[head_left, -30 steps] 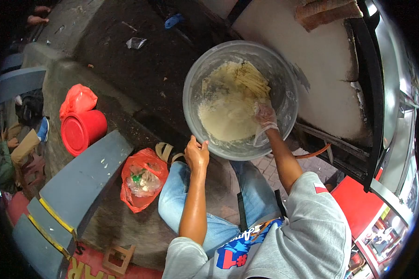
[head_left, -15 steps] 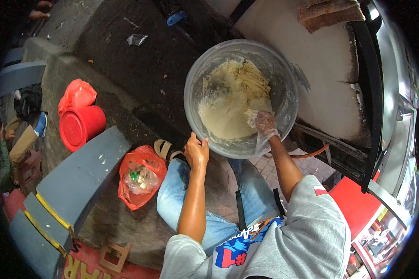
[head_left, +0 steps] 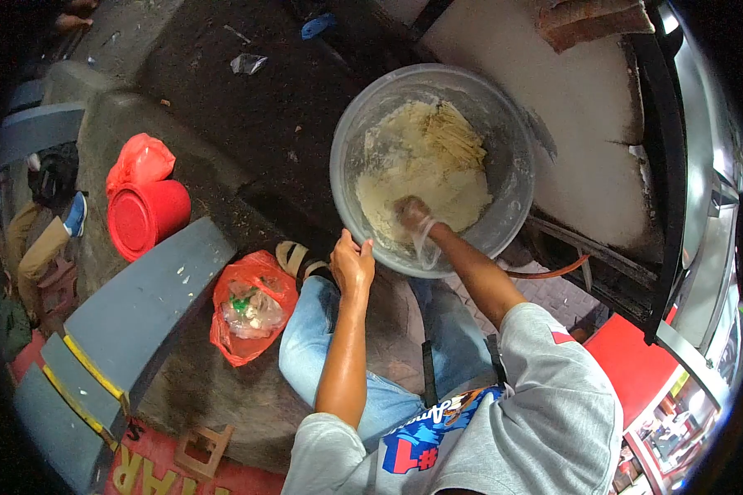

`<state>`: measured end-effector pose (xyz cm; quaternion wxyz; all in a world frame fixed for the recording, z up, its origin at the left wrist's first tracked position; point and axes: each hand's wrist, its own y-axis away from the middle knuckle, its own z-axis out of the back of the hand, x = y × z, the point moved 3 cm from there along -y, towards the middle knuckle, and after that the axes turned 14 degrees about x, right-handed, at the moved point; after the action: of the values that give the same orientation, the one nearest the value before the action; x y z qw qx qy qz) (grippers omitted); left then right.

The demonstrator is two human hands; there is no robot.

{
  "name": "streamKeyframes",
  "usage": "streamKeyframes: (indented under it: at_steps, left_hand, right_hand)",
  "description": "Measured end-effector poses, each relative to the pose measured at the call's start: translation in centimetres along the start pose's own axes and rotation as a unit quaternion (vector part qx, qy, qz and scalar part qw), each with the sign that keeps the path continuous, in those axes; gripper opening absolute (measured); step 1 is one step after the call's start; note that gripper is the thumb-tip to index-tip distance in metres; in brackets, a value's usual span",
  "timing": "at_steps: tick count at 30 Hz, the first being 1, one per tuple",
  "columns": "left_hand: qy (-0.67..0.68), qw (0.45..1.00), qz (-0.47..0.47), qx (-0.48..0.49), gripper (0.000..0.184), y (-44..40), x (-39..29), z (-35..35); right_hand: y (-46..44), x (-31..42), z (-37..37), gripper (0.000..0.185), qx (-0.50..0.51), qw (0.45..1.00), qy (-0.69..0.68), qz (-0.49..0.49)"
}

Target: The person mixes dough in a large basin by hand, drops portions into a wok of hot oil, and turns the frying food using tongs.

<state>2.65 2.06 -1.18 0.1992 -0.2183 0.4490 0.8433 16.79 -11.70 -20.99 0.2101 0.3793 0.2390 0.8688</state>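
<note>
A large grey plastic basin stands in front of me, its inner wall dusted white. Pale flour covers its bottom, and a pile of yellowish, flour-coated strips lies toward the far right side. My left hand is closed on the basin's near-left rim. My right hand, in a loose clear plastic glove, reaches down into the flour near the basin's front. Its fingers are blurred and partly sunk, so I cannot see what they hold.
Left of my leg is an open red plastic bag with clear bags inside. Farther left stand a grey bench, a red bucket and a tied red bag. A pale panel with a dark metal frame borders the right side.
My right hand has moved left and nearer to me, from the basin's right side into the flour at the front. My left hand stays on the rim.
</note>
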Motion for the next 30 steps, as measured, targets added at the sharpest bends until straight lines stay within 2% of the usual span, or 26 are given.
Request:
streamKeyframes:
  at_steps: [1, 4, 7, 9, 12, 13, 14, 16, 17, 19, 20, 21, 24, 27, 28, 30]
  left_hand:
    - [0.004, 1.0, -0.002, 0.0, 0.026, 0.0, 0.0, 0.0]
    - [0.005, 1.0, -0.003, -0.001, 0.027, -0.2, 0.3, -0.3]
    - [0.005, 1.0, -0.002, -0.001, 0.027, -0.3, 0.3, -0.3]
    - [0.01, 1.0, -0.003, -0.002, 0.027, -0.2, 0.5, -0.4]
    - [0.004, 1.0, 0.013, 0.014, 0.027, 0.0, -0.1, 0.1]
    - [0.01, 1.0, 0.007, 0.005, 0.027, -0.1, 0.0, 0.1]
    - [0.016, 1.0, 0.001, -0.002, 0.027, -0.2, 0.1, 0.0]
    - [0.012, 1.0, 0.003, 0.0, 0.028, 0.0, 0.3, -0.3]
    - [0.003, 1.0, 0.009, 0.007, 0.029, -0.1, 0.2, -0.2]
    - [-0.005, 1.0, 0.018, 0.017, 0.031, -0.2, -0.1, 0.2]
    - [-0.004, 0.999, 0.021, 0.023, 0.032, -0.1, -0.1, 0.3]
    - [-0.004, 0.999, 0.023, 0.031, 0.033, 0.0, -0.2, 0.4]
    - [-0.038, 0.998, 0.031, 0.047, 0.035, 0.6, -0.6, 0.9]
    - [-0.08, 0.996, 0.028, 0.037, 0.046, 0.8, 0.2, 0.7]
    - [-0.098, 0.995, 0.02, 0.029, 0.049, 1.4, 0.1, 1.0]
    - [-0.147, 0.989, -0.01, 0.011, 0.057, 3.0, -1.4, 1.9]
  right_hand:
    - [-0.5, 0.3, 1.6, 0.021, 0.044, 0.998, 0.04, -0.008]
    - [-1.1, -3.0, 3.2, 0.024, 0.046, 0.984, 0.058, -0.163]
    - [-2.1, -4.5, -1.1, 0.024, -0.08, 0.975, -0.116, -0.172]
    - [0.5, 0.5, 0.3, 0.022, -0.17, 0.984, 0.054, -0.013]
    - [0.2, 0.2, 1.0, 0.024, -0.099, 0.988, 0.049, 0.108]
    - [0.2, -0.4, 2.0, 0.027, -0.02, 0.995, -0.098, 0.023]
    - [0.4, -0.9, 2.7, 0.03, 0.06, 0.966, -0.242, -0.065]
    - [1.7, -1.1, 4.0, 0.014, 0.109, 0.966, -0.204, -0.113]
    - [3.4, -0.8, 5.2, 0.009, 0.107, 0.96, -0.232, -0.112]
    - [5.4, -0.7, 5.8, 0.007, 0.087, 0.899, -0.419, -0.086]
    - [5.9, -2.7, 3.8, 0.006, 0.067, 0.818, -0.568, -0.061]
    - [6.6, -3.5, 2.9, 0.008, 0.044, 0.713, -0.699, -0.031]
    - [12.0, 1.8, 8.7, 0.02, 0.015, 0.72, -0.691, -0.064]
    - [18.1, 4.1, 13.9, 0.023, 0.042, 0.591, -0.8, 0.094]
    - [19.8, 5.0, 15.2, 0.026, -0.004, 0.536, -0.835, 0.123]
    - [25.2, 10.7, 23.0, 0.031, -0.031, 0.554, -0.813, 0.175]
